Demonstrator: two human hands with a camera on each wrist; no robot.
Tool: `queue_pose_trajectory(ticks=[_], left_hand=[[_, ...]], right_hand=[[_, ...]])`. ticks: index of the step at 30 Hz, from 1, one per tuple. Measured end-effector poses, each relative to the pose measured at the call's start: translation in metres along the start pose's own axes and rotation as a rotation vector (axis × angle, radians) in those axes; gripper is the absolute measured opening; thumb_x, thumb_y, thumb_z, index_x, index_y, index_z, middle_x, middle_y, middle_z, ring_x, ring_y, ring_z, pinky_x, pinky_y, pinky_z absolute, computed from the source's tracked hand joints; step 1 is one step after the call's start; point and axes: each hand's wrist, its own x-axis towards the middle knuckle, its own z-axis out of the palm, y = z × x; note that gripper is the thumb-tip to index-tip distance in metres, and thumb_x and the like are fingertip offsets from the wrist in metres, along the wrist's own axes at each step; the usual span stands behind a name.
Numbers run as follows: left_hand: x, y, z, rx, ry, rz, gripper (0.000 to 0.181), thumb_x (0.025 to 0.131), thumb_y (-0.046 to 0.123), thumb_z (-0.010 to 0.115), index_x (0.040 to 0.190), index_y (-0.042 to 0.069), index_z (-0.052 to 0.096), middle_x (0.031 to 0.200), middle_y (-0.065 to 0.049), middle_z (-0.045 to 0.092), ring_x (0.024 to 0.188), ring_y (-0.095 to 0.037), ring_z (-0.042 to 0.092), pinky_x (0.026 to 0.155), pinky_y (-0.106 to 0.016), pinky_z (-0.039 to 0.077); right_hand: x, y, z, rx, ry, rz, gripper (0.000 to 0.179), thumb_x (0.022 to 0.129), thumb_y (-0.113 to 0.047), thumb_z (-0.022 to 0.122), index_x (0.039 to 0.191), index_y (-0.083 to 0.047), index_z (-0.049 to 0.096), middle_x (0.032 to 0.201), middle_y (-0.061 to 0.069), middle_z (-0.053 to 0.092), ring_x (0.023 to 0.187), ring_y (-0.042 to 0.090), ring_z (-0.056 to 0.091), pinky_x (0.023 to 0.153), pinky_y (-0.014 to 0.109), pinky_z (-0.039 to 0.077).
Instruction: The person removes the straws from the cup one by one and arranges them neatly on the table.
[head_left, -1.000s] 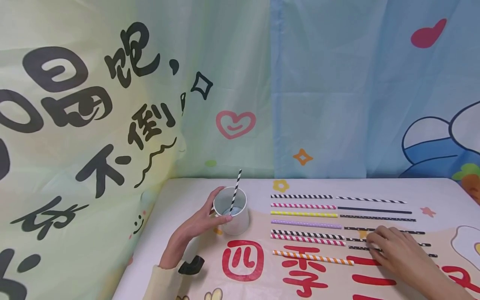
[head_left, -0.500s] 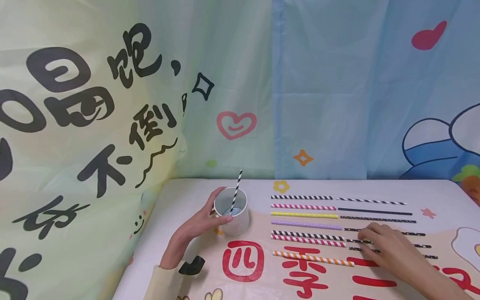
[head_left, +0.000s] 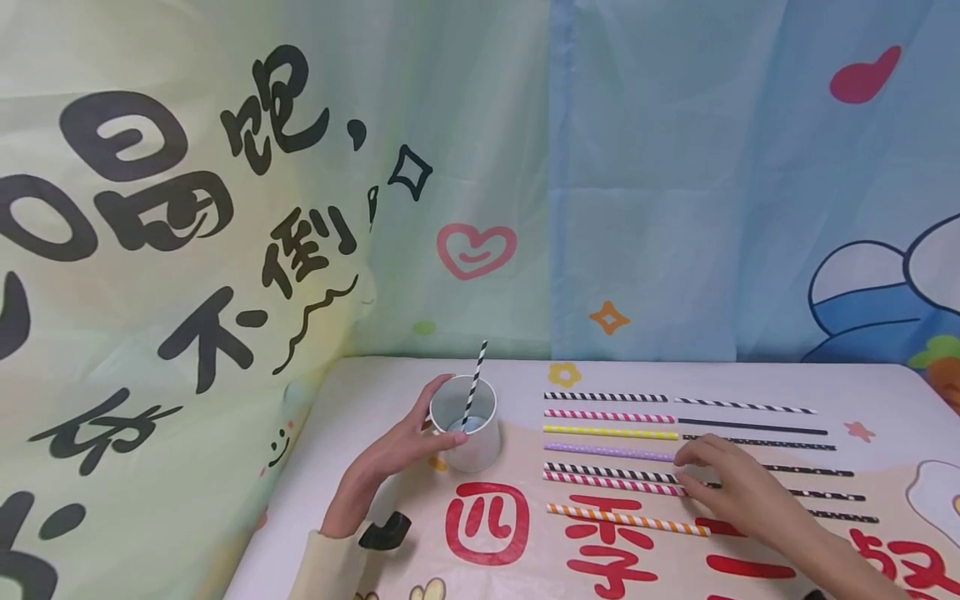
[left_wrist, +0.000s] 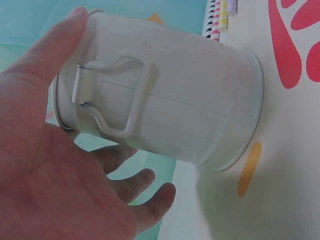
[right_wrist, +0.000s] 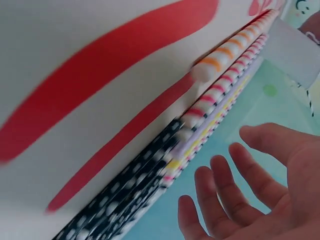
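Observation:
My left hand grips a white metal bucket, thumb at its near rim and fingers round the far-left side. A small side handle shows on the bucket in the left wrist view. Inside leans a black-and-white striped paper straw. My right hand, fingers loosely bent, hovers over the inner ends of the straw rows. Nearest its fingertips are a purple straw, a black striped straw and a pink striped straw. Nothing shows between its fingers in the right wrist view.
Above these lie a yellow straw and more striped ones. An orange striped straw lies nearest me. Black dotted straws form the right column, partly hidden by my right hand. Printed curtains stand behind the table.
My right hand has moved left from the black dotted straws to the right ends of the left column. My left hand and the bucket stay put.

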Motion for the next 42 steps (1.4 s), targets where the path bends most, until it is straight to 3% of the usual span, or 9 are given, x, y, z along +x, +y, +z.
queue_pose_trajectory(ticks=[3,8,12,25,30,42], left_hand=[[0.0,0.0,0.0,0.0,-0.003,0.002,0.092,0.086,0.042,0.077,0.155,0.043,0.015,0.157,0.0,0.027,0.152,-0.039,0.019,0.115,-0.07,0.026],[0.0,0.0,-0.001,0.002,-0.005,-0.002,0.092,0.086,0.041,0.076,0.155,0.042,0.015,0.158,-0.001,0.027,0.152,-0.04,0.019,0.114,-0.071,0.026],[0.0,0.001,-0.002,0.001,-0.007,-0.004,0.093,0.086,0.041,0.076,0.156,0.041,0.015,0.158,-0.001,0.027,0.152,-0.041,0.018,0.114,-0.071,0.026],[-0.001,0.002,-0.002,0.007,-0.006,-0.009,0.094,0.086,0.044,0.076,0.156,0.041,0.014,0.158,0.0,0.026,0.153,-0.043,0.015,0.113,-0.073,0.025],[-0.001,0.003,-0.003,0.005,-0.008,-0.015,0.094,0.086,0.044,0.076,0.156,0.041,0.013,0.159,-0.001,0.025,0.153,-0.043,0.015,0.114,-0.073,0.024],[-0.001,0.003,-0.001,-0.005,-0.011,0.008,0.097,0.086,0.046,0.076,0.158,0.036,0.012,0.157,0.0,0.029,0.151,-0.036,0.02,0.117,-0.071,0.019]], right_hand=[[0.006,-0.012,0.003,0.075,0.014,-0.023,0.019,0.087,-0.025,0.078,0.104,-0.019,0.071,0.105,-0.003,0.067,0.099,0.018,0.064,0.088,0.046,0.058],[0.017,-0.032,0.01,0.206,0.04,-0.075,0.015,0.089,-0.02,0.077,0.103,-0.019,0.071,0.099,-0.008,0.067,0.09,0.009,0.062,0.081,0.028,0.057],[0.028,-0.049,0.017,0.31,0.019,-0.077,0.017,0.091,-0.021,0.075,0.107,-0.017,0.07,0.1,-0.007,0.068,0.09,0.009,0.064,0.08,0.02,0.056],[0.074,-0.109,0.036,0.6,-0.037,-0.068,0.029,0.095,-0.033,0.07,0.118,-0.015,0.066,0.116,0.003,0.069,0.103,0.019,0.066,0.085,0.022,0.055],[0.096,-0.132,0.042,0.714,-0.06,-0.051,0.032,0.096,-0.032,0.069,0.12,-0.011,0.065,0.118,0.007,0.068,0.105,0.027,0.067,0.087,0.033,0.058],[0.138,-0.169,0.061,0.764,-0.009,-0.054,0.03,0.096,-0.029,0.068,0.12,-0.011,0.068,0.118,0.006,0.069,0.103,0.022,0.066,0.089,0.034,0.057]])
